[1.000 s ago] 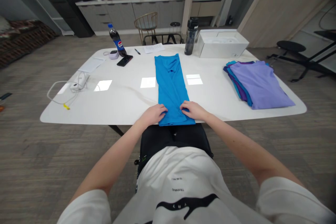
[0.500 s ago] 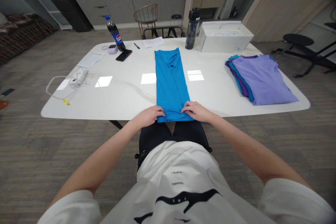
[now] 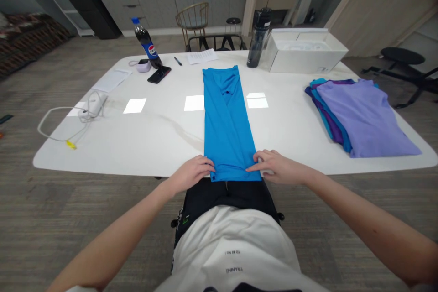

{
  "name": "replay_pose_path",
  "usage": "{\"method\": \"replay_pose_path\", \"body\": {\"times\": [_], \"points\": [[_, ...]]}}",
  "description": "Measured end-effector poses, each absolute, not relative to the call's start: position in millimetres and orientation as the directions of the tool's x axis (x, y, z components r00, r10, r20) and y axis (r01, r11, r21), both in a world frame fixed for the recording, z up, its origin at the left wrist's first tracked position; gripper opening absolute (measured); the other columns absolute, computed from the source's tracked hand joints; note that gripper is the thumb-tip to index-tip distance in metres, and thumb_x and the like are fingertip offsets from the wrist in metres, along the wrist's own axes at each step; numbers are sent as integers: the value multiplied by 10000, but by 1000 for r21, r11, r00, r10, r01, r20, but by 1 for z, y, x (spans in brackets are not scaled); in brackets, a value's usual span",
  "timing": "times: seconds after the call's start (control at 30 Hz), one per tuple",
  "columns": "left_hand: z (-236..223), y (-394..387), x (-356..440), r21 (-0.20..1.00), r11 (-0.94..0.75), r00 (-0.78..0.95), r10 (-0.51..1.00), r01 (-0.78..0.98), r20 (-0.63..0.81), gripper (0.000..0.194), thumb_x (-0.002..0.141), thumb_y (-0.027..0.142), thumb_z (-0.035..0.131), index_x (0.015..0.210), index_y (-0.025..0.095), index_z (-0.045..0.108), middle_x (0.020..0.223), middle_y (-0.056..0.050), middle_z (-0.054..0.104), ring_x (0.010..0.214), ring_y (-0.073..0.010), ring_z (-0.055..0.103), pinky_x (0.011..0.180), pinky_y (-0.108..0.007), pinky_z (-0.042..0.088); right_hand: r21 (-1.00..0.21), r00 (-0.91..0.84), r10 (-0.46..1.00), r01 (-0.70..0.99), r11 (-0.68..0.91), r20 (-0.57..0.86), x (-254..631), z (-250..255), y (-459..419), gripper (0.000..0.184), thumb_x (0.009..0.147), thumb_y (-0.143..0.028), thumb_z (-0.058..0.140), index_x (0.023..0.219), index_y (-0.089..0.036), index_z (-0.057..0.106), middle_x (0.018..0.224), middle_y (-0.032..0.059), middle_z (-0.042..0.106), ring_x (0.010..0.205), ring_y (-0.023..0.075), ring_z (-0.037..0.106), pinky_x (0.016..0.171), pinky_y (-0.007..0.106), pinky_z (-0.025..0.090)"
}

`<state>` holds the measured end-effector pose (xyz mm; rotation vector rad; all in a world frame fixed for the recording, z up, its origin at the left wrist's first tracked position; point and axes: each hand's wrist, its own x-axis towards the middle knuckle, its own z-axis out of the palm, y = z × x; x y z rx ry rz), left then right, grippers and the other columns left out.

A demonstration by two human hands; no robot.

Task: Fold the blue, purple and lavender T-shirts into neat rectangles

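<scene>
A blue T-shirt (image 3: 226,118), folded into a long narrow strip, lies on the white table (image 3: 153,141) with its collar at the far end. Its hem reaches the near table edge. At the hem's left corner, my left hand (image 3: 193,172) has its fingers closed on the cloth. My right hand (image 3: 282,166) rests by the right corner, fingers apart and the index finger stretched onto the fabric. Its thumb is partly hidden.
Folded shirts (image 3: 366,118), lavender on top, are stacked at the right. Behind them stand a white box (image 3: 304,57) and a dark bottle (image 3: 258,41). At the left are a cola bottle (image 3: 148,45), a phone (image 3: 159,74), papers (image 3: 111,80) and a cabled power strip (image 3: 92,106).
The view has shifted, so the table appears nearer and lower. My right hand has loosened from the shirt's hem and its fingers have spread; my left hand stays at the left corner.
</scene>
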<state>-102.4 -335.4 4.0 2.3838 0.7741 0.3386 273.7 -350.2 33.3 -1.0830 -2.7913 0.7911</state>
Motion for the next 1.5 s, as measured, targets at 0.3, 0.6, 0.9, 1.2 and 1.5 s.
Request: {"method": "replay_pose_path", "body": {"times": [0.3,0.6,0.9,1.2,1.5], "points": [[13,-318,-85,664,-492,658,753,563,1,293,1039,302,407,1143,272,678,1077,-51,736,1010,-202,667,922,-354,528,-568,-735,669,600,564,-113,266,26,-340,361,1037,-227,440,1204,-354,734,1052,81,664,1013,209,622,916,371,425],[51,-200,-57,973,-115,392,920,201,28,342,899,488,637,1068,198,701,909,-36,721,835,-189,645,783,-311,519,-790,-386,908,500,355,164,256,54,-225,285,1010,-343,435,1125,-279,689,1107,44,725,998,223,665,860,347,522],[-5,-61,-47,940,309,46,947,144,-318,591,697,507,827,1115,119,672,1020,-135,734,950,-253,699,858,-376,539,-508,75,997,859,-59,12,245,3,-82,432,972,-597,512,954,-213,709,861,66,723,838,236,660,749,316,440],[-22,-100,-38,848,-5,72,997,530,-39,731,732,255,794,1415,205,538,1322,-127,632,1091,-269,659,979,-418,524,-283,45,992,959,-11,116,221,-12,-131,436,994,-544,536,1239,-194,622,1161,124,718,1089,296,634,900,386,429],[-9,-203,-56,807,-91,258,963,584,-79,757,769,244,753,1475,266,481,1452,-96,569,1261,-301,593,1074,-433,479,-259,-2,984,965,-45,-178,222,9,-218,412,958,-593,561,1033,-210,691,1007,107,757,916,289,701,660,313,405]]}}
